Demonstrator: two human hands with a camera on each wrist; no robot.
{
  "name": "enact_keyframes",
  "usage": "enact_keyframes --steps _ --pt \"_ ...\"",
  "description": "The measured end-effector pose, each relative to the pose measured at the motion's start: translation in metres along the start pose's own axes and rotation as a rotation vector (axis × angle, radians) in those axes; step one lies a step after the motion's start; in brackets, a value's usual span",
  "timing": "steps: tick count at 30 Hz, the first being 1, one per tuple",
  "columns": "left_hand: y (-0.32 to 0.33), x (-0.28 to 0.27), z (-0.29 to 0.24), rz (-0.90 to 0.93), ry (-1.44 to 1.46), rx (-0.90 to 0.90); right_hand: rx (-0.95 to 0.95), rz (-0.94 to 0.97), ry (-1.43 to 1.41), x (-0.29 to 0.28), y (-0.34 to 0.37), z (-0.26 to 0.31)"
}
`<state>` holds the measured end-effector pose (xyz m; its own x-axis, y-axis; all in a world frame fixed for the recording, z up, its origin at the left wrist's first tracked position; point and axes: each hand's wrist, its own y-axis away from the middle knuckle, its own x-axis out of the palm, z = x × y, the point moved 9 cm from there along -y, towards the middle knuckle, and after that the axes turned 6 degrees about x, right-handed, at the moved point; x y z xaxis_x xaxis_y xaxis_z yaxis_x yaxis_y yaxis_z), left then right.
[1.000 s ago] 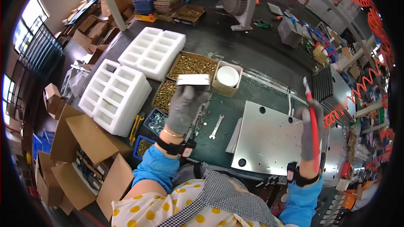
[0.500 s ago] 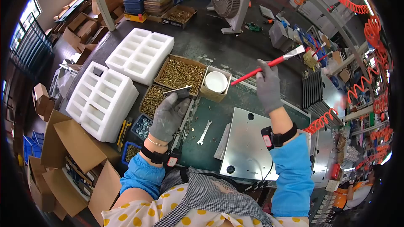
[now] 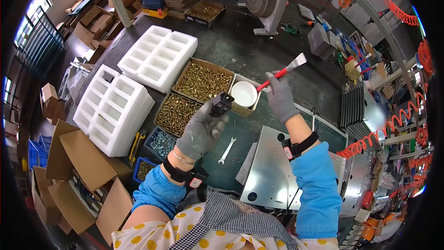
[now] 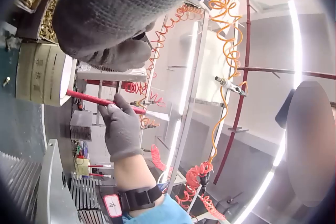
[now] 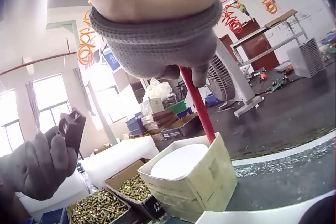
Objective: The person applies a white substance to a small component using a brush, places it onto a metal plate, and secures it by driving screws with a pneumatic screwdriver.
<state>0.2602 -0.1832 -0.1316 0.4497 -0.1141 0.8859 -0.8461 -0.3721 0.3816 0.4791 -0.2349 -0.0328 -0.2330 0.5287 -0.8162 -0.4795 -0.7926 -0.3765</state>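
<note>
My gloved left hand (image 3: 202, 132) grips a small black block (image 3: 222, 103) with holes in its end, beside two boxes of brass-coloured screws (image 3: 177, 113). In the left wrist view that hand (image 4: 113, 19) hides most of the block; the right wrist view shows the block (image 5: 72, 129) upright in its fingers. My gloved right hand (image 3: 281, 99) holds a red-handled brush (image 3: 273, 79), its flat pale end pointing up and away. The other end of the handle reaches the rim of a white bowl (image 3: 243, 93), which sits in a square carton (image 5: 220, 176).
White foam trays (image 3: 159, 58) stand left of the screws. A wrench (image 3: 227, 151) lies on the green mat, with a metal plate (image 3: 268, 166) to its right. Blue bins of small hardware (image 3: 162, 142) sit near the left arm. A fan (image 3: 266, 0) stands behind.
The right hand came in from the right with the brush, bringing its handle end to the white bowl. The left hand turned the block from its pale face to its black end.
</note>
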Motion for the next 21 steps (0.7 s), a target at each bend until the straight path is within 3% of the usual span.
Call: enact_keyframes --steps 5,9,12,15,21 --pt "0.009 0.021 0.007 -0.013 -0.031 -0.047 0.230 0.535 0.161 0.017 0.024 -0.005" --pt "0.008 0.024 0.024 -0.011 -0.057 -0.137 -0.104 0.314 0.058 -0.041 0.032 0.052" --pt "0.009 0.035 0.041 0.029 -0.142 -0.186 -0.375 0.054 0.254 -0.091 0.054 0.123" --pt "0.019 0.049 0.060 0.046 -0.292 -0.238 -0.483 -0.043 0.416 -0.099 0.084 0.143" --pt "0.037 0.072 0.099 0.272 -0.552 -0.372 -0.394 -0.096 0.520 -0.118 0.130 0.128"
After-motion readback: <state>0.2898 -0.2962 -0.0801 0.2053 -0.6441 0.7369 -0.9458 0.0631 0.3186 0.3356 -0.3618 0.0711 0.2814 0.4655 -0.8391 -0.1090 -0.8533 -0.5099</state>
